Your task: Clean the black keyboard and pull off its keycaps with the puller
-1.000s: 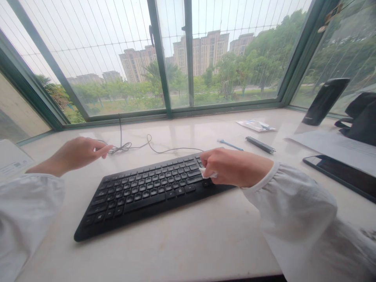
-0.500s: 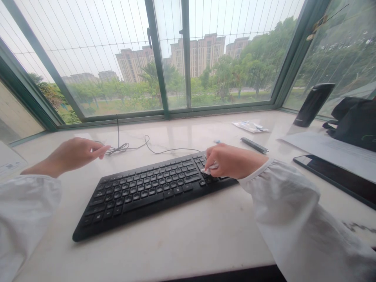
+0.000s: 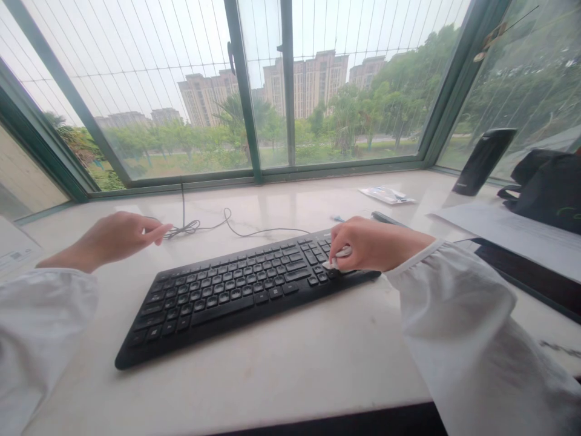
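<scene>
A black keyboard (image 3: 227, 284) lies at a slant on the pale countertop. Over its right-hand keys, my right hand (image 3: 358, 242) is closed around a crumpled white wipe (image 3: 338, 257), pressed down near the number pad; the fingers hide part of those keys. My left hand (image 3: 120, 236) is off to the left of the keyboard, loosely curved with a gap between the fingers and nothing visible in it. Its fingertips are beside the bundled grey cable (image 3: 186, 228); whether they touch it I cannot tell.
Behind the keyboard lie a clear packet (image 3: 387, 194) and a dark pen-like stick (image 3: 385, 218). On the right are a black phone-like slab (image 3: 521, 272), white paper (image 3: 494, 227), a black cylinder (image 3: 485, 162) and a black bag (image 3: 551, 188). A window frame (image 3: 258, 175) bounds the back.
My right hand has slid to the right across the number pad with the wipe. The keyboard has shifted very slightly right. My left hand has stayed almost still.
</scene>
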Motion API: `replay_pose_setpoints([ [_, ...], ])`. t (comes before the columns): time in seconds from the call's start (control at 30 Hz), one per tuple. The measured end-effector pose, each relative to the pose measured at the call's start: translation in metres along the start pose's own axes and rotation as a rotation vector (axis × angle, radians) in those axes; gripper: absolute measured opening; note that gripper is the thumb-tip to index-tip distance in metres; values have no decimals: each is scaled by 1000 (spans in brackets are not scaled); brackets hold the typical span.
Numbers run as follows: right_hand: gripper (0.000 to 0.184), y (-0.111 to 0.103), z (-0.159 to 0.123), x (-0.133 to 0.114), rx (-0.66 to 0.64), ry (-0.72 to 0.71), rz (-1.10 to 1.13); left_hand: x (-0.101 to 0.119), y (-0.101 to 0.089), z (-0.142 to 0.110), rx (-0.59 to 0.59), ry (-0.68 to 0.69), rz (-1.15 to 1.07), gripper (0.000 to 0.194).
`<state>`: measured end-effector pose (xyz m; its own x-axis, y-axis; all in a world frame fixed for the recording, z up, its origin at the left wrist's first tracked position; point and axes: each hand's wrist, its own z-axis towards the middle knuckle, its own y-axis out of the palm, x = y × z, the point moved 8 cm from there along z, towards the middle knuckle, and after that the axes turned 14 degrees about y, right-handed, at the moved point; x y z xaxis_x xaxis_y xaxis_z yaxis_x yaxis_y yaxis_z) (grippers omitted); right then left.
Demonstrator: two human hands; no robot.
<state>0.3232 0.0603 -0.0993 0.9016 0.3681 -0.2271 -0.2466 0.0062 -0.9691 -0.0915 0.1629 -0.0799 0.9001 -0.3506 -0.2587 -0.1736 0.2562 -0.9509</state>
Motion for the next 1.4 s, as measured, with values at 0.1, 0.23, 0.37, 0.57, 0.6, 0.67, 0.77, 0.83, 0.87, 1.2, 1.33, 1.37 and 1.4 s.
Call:
replay_pose_setpoints([
  [0.1, 17, -17, 1, 4, 104, 15, 63, -1, 0, 0, -5, -7, -3, 54],
  [0.23, 18, -31, 6, 23, 201, 216, 299, -1, 0, -1, -8, -10, -6, 54],
  [0.37, 21, -12, 13, 29, -46, 301, 698, 1, 2, -2, -32, -5, -27, 55],
  [0.57, 33, 6, 14, 13, -345, 145, 1136, 9, -3, -3, -16, 36, -49, 56],
  [0.6, 34, 7, 13, 11, -366, 135, 1162, 10, -4, -3, -16, 31, -54, 55],
  [0.67, 35, 9, 12, 8, -395, 126, 1183, 10, -4, -4, -23, 12, -72, 55],
  [0.77, 34, 10, 12, 7, -391, 141, 1155, 12, -5, -5, -27, 7, -86, 54],
  [0.83, 33, 12, 14, 10, -353, 170, 1121, 13, -5, -5, -31, 17, -84, 55],
  [0.87, 32, 12, 16, 14, -323, 192, 1108, 13, -5, -5, -32, 21, -83, 55],
  [1.2, 14, 12, 29, 65, 59, 501, 1090, 12, -2, -3, -14, 50, -94, 58],
  [1.33, 16, 13, 31, 83, 157, 554, 1075, 8, 2, -2, -7, 52, -90, 58],
  [1.37, 17, 14, 32, 89, 181, 573, 1068, 8, 4, -1, -10, 56, -88, 59],
  [1.4, 18, 15, 33, 96, 204, 593, 1062, 7, 5, -1, -13, 58, -88, 59],
])
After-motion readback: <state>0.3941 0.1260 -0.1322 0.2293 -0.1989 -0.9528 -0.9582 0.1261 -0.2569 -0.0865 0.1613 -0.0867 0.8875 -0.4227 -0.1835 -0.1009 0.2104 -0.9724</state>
